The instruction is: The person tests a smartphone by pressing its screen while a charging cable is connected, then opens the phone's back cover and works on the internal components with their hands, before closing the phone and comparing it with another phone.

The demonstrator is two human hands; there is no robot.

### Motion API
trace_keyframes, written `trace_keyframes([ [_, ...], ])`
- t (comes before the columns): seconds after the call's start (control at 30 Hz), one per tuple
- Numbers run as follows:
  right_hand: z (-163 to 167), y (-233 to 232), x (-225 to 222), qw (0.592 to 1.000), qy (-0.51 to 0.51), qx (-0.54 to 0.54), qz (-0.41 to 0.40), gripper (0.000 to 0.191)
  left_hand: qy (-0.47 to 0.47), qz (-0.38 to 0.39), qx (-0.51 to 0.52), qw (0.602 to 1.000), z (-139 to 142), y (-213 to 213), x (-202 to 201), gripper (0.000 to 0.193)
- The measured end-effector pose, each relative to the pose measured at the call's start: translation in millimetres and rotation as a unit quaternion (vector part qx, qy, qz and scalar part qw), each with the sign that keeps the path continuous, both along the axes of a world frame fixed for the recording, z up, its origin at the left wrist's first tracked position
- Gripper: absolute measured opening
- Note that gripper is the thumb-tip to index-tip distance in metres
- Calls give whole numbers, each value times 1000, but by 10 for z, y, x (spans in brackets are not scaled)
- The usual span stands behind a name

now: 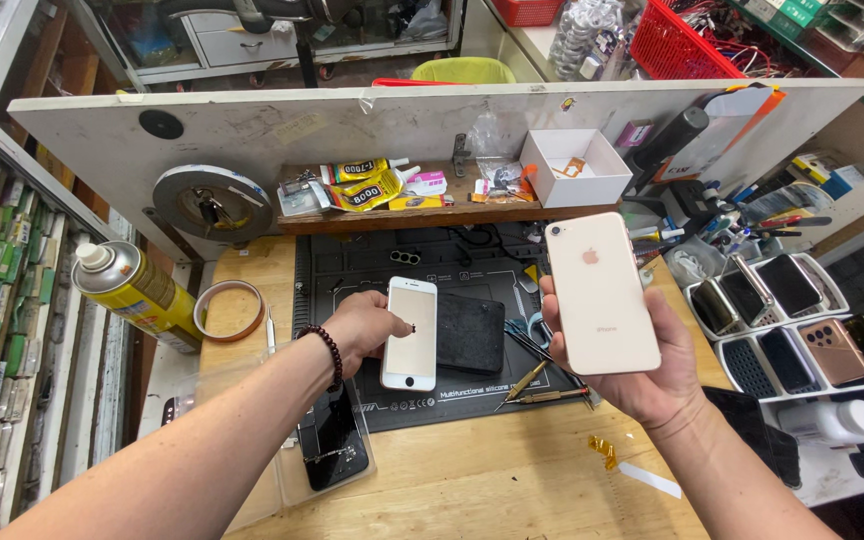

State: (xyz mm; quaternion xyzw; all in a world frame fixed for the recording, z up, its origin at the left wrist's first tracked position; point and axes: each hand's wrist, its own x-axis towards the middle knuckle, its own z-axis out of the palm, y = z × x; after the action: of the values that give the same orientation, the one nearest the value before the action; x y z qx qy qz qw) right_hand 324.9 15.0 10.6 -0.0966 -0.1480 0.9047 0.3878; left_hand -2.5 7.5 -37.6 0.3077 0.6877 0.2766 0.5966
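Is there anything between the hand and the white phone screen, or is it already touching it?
Nothing visible stands between them. The left hand already grips the white phone screen by its left edge, over the black silicone mat. The right hand holds a pale gold phone, back facing up, off to the side.

Wooden table [512, 480] carrying a black silicone work mat [472, 400]; on the mat a dark pad [470, 333] and two screwdrivers [542, 390]; left of it a tape roll [229, 310], a yellow spray can [137, 295], a black screen panel [332, 445]; yellow tape scrap [604, 450] near the front.
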Motion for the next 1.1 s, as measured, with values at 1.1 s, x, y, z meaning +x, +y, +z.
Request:
trace_keyframes([
  [1.1,77,-73,-221,999,41,-12,32,85,24,1,-8,1000,86,-34,28,28],
])
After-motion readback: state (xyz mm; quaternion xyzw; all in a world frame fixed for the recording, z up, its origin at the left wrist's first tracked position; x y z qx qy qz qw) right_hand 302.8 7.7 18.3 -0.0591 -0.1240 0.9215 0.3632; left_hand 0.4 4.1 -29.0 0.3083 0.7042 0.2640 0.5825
